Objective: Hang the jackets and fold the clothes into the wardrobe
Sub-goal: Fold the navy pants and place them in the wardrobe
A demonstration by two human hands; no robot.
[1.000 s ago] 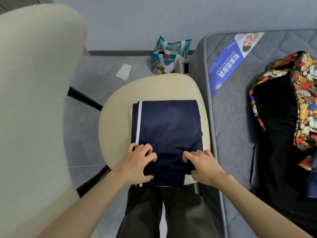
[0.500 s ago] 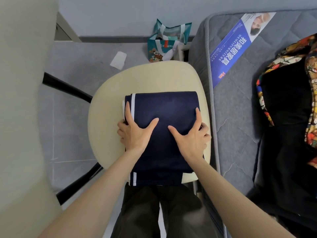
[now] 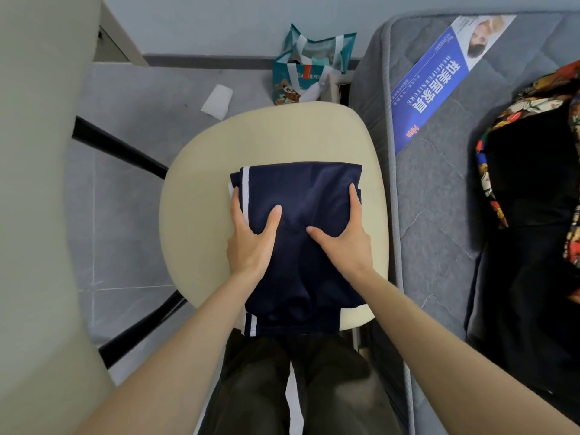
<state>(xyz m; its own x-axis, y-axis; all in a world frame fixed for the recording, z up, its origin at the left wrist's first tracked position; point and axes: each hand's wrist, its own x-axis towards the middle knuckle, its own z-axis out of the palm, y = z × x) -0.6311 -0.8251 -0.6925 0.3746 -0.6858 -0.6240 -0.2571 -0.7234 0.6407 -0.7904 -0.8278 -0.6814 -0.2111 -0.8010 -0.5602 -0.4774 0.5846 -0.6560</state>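
Observation:
A folded navy garment (image 3: pixel 301 189) with white side stripes lies on the cream chair seat (image 3: pixel 282 136), its near end hanging over the seat's front edge. My left hand (image 3: pixel 251 243) grips its left side at the stripe, thumb on top and fingers round the edge. On the right side my right hand (image 3: pixel 348 243) holds it the same way. The cloth wrinkles between my two thumbs. A black jacket with a colourful printed lining (image 3: pixel 533 183) lies on the grey mattress (image 3: pixel 439 199) at the right.
The chair's cream backrest (image 3: pixel 37 215) fills the left edge. A teal gift bag (image 3: pixel 309 67) and a white scrap of paper (image 3: pixel 217 100) sit on the grey floor beyond the seat. A blue label (image 3: pixel 439 80) lies on the mattress.
Both hands slid from the garment's near edge up to its two sides and closed on it. The cloth has since bunched between my thumbs.

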